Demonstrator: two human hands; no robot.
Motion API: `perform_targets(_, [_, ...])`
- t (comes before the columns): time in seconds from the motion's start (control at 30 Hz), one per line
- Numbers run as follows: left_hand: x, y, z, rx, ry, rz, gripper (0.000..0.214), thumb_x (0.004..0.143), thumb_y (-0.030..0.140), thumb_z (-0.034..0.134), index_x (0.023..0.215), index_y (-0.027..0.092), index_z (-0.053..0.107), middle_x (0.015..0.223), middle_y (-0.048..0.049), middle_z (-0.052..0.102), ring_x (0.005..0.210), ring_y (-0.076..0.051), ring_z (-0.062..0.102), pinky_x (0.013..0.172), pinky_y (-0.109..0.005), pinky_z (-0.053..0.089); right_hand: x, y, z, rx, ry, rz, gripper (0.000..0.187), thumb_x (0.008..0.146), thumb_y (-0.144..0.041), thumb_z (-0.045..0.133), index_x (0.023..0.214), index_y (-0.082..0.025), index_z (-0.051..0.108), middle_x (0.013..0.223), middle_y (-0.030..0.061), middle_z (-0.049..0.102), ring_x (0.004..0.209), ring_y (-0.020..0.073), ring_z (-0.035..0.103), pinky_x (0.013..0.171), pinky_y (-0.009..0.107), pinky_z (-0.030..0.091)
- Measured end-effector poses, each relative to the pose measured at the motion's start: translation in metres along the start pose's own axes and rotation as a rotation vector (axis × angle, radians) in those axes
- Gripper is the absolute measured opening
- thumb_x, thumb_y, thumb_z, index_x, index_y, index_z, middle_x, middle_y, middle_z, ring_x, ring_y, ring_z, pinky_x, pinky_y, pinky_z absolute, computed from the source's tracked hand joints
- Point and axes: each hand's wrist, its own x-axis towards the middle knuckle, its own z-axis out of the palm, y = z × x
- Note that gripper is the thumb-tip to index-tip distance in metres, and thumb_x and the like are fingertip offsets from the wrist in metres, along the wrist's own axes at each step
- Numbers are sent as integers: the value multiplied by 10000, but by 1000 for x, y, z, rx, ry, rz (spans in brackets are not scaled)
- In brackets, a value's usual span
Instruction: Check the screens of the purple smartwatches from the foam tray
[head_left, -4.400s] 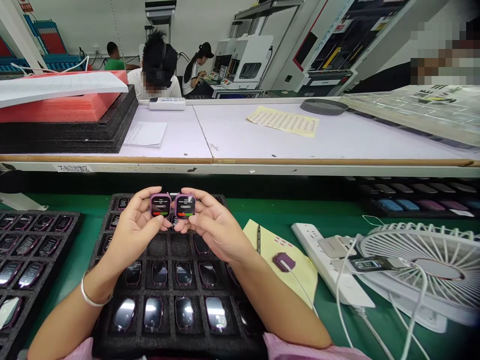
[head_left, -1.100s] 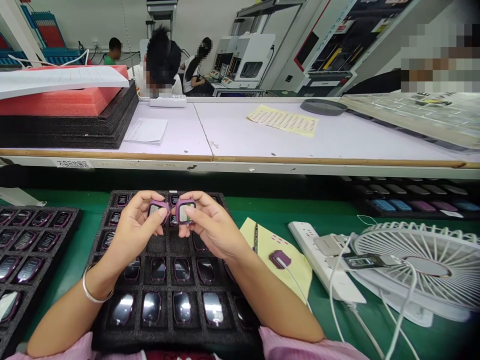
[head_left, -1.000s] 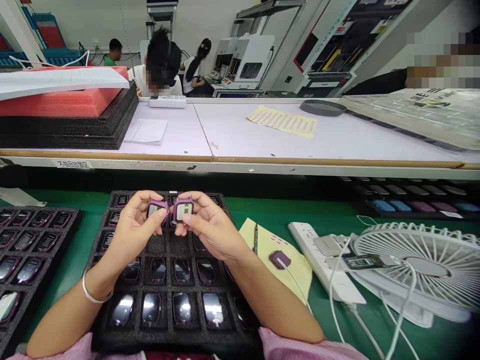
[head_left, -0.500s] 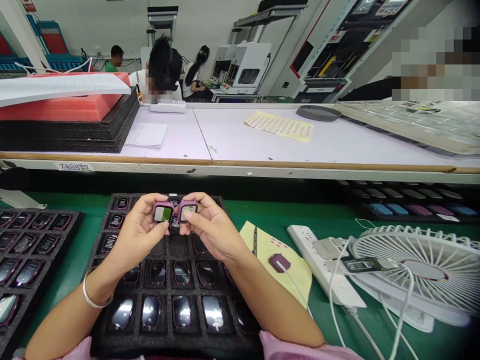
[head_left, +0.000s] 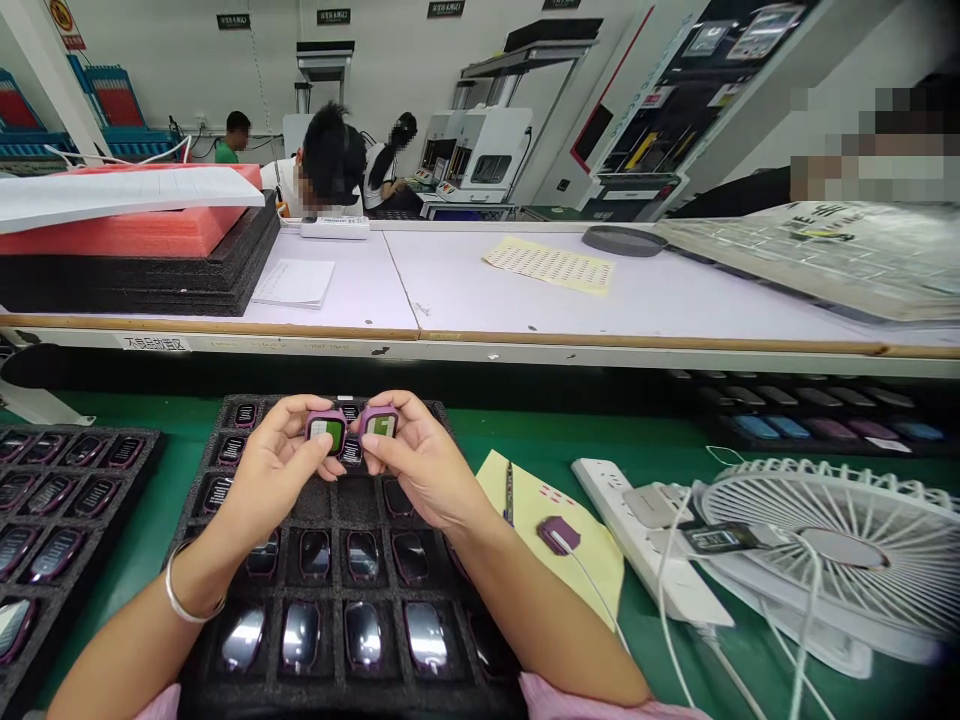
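My left hand (head_left: 274, 472) pinches a small purple watch body (head_left: 325, 430) whose lit screen shows white and green. Beside it, my right hand (head_left: 420, 465) grips a second purple watch body (head_left: 379, 424), also lit white and green. Both hands hover side by side over the far end of a black foam tray (head_left: 202, 470). Its pockets hold several more watch bodies with dark screens (head_left: 363, 553). A metal bangle (head_left: 184, 600) sits on my left wrist.
A second foam tray of watch bodies (head_left: 52, 500) lies at the left. To the right are a yellow sheet (head_left: 592, 560) with a pen and a purple charger puck (head_left: 557, 535), a white power strip (head_left: 637, 540) and a white fan (head_left: 832, 550). A raised shelf (head_left: 525, 290) crosses behind; people sit beyond.
The screens changed from dark with red and green bars to white and green. My thumbs pressed on them a second ago and have since come off. The view tilted slightly.
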Motion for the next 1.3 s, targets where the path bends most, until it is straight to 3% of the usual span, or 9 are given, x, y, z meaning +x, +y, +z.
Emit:
perform_targets(0.13, [1, 0, -1, -3, 27, -5, 233, 880, 362, 687, 1003, 182, 603, 902, 1, 661, 564, -102, 683, 541, -213, 562, 0, 1, -1, -12, 4, 3, 326, 838, -412, 789, 1004, -221, 584, 866, 7, 681, 551, 92, 540, 514, 212, 422])
perform_targets(0.3, [1, 0, -1, -1, 36, 13, 246, 875, 363, 699, 1020, 187, 608, 906, 1, 661, 568, -100, 681, 540, -210, 560, -1, 0, 0, -7, 5, -1, 345, 834, -448, 795, 987, -218, 589, 853, 11, 685, 566, 100, 537, 512, 214, 424])
perform_targets(0.5, [0, 0, -1, -25, 13, 35, 247, 880, 267, 679, 1103, 202, 595, 952, -6, 662, 614, -88, 678, 571, -201, 564, -2, -2, 3, -21, 2, -8, 387, 766, -336, 855, 1025, -226, 589, 912, 7, 683, 573, 93, 521, 531, 224, 446])
perform_targets(0.8, [-1, -3, 0, -52, -19, 44, 395, 825, 144, 687, 1193, 221, 567, 1081, -32, 634, 728, -98, 697, 680, -224, 587, -3, -3, 3, -8, -15, -10, 416, 718, -149, 793, 1067, -242, 587, 977, -1, 662, 640, 101, 584, 612, 236, 489])
perform_targets(0.93, [-2, -1, 1, -71, -20, 25, 433, 799, 118, 692, 1201, 221, 567, 1105, -33, 645, 742, -88, 697, 745, -236, 599, -3, -3, 3, 21, -12, 8, 330, 783, -231, 766, 1066, -236, 595, 901, -19, 647, 614, 106, 623, 608, 242, 475])
perform_targets(1.07, [-2, 2, 0, -59, -14, 3, 400, 819, 175, 699, 1198, 206, 576, 1101, -45, 666, 733, -107, 717, 751, -256, 612, -3, -3, 2, 27, -15, 26, 266, 858, -348, 728, 1062, -226, 608, 834, -16, 632, 593, 124, 621, 601, 267, 481])
perform_targets(1.3, [0, 4, 0, -86, 59, -53, 337, 835, 371, 729, 1092, 181, 620, 1010, -54, 705, 643, -165, 733, 627, -301, 630, -3, -4, 2, 45, -15, 34, 322, 775, -229, 740, 1073, -239, 619, 889, -5, 665, 619, 137, 639, 618, 280, 501])
